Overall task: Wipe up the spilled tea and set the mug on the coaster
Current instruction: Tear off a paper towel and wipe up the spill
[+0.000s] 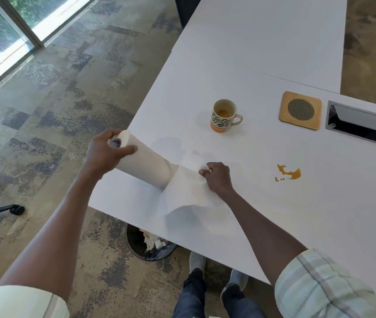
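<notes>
A paper towel roll [145,160] is held tilted over the white table [262,53], near its left edge. My left hand [106,151] grips the roll's top end. My right hand [216,177] pinches the loose sheet [187,187] that hangs from the roll. An amber puddle of spilled tea [289,173] lies on the table to the right of my right hand. The mug [223,115], cream with an orange base and dark leaf pattern, stands upright behind the roll with a little tea inside. A square wooden coaster [300,110] with a round mesh centre lies to the mug's right.
A metal cable slot [363,123] is set into the table right of the coaster. Under the table's near edge stands a black bin [150,243] with crumpled paper inside. Office chair legs on castors [1,210] are on the carpet at left. My feet show below the table.
</notes>
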Available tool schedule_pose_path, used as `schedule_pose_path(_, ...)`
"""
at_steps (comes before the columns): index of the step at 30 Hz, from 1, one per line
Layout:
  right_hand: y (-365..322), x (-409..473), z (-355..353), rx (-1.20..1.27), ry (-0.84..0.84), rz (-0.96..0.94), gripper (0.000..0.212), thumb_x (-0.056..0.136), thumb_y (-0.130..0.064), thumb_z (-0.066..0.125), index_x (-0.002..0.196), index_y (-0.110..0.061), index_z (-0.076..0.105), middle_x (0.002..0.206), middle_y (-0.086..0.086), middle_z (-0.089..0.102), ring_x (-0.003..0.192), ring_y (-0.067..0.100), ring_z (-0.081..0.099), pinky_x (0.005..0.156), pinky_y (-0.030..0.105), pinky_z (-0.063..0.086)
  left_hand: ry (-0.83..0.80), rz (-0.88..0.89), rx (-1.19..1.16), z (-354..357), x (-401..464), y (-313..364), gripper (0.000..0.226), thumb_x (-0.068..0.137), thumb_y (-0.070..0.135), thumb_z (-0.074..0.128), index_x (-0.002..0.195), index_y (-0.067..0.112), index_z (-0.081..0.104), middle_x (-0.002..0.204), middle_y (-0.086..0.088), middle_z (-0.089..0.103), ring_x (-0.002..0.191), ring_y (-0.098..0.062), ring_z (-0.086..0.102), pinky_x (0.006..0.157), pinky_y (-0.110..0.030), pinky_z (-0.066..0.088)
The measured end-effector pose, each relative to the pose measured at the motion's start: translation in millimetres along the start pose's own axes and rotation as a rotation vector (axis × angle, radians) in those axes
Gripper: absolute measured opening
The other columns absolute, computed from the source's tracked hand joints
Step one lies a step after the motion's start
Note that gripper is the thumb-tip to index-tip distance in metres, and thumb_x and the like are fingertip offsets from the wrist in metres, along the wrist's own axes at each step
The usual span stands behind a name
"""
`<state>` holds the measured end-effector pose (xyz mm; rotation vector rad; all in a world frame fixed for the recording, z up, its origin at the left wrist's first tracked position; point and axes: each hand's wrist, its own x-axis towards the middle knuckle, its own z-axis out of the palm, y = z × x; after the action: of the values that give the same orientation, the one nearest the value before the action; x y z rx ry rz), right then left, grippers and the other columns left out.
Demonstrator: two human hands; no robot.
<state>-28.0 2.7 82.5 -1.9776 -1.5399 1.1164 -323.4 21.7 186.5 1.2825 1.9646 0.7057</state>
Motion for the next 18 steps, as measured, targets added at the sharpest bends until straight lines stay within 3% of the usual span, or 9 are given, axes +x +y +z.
schedule_pose_path(5, 20, -5, -3, -0.073, 0.025, 0.012, 0.054, 0.085, -0.008, 0.064, 0.057, -0.02, 0.018, 0.058, -0.002, 0.017, 0.062, 0.02, 0.016, 0.048, 0.033, 0.013, 0.028, -0.081, -0.064, 2, 13, -2, 0.055, 0.069, 0.03, 0.089, 0.119, 0.023, 0.069, 0.113, -0.003, 0.07, 0.097, -0.024, 0.066, 0.084, -0.037, 0.054)
schedule_pose_path(9, 34, -9, -7, -0.114, 0.045, 0.032, 0.054, 0.084, -0.004, 0.061, 0.057, -0.02, 0.017, 0.057, -0.002, 0.016, 0.059, 0.018, 0.012, 0.049, 0.035, 0.013, 0.06, -0.138, -0.094, 4, 21, -2, 0.055, 0.066, 0.03, 0.09, 0.116, 0.02, 0.071, 0.112, -0.004, 0.07, 0.094, -0.024, 0.066, 0.08, -0.035, 0.052)
schedule_pose_path(18, 70, -21, -25, -0.228, 0.114, 0.103, 0.052, 0.084, 0.005, 0.056, 0.053, -0.018, 0.021, 0.05, -0.002, 0.027, 0.063, 0.028, 0.026, 0.053, 0.032, 0.022, 0.096, -0.184, -0.076, 10, 24, 3, 0.058, 0.064, 0.034, 0.089, 0.117, 0.019, 0.071, 0.116, -0.004, 0.071, 0.099, -0.025, 0.067, 0.079, -0.036, 0.052)
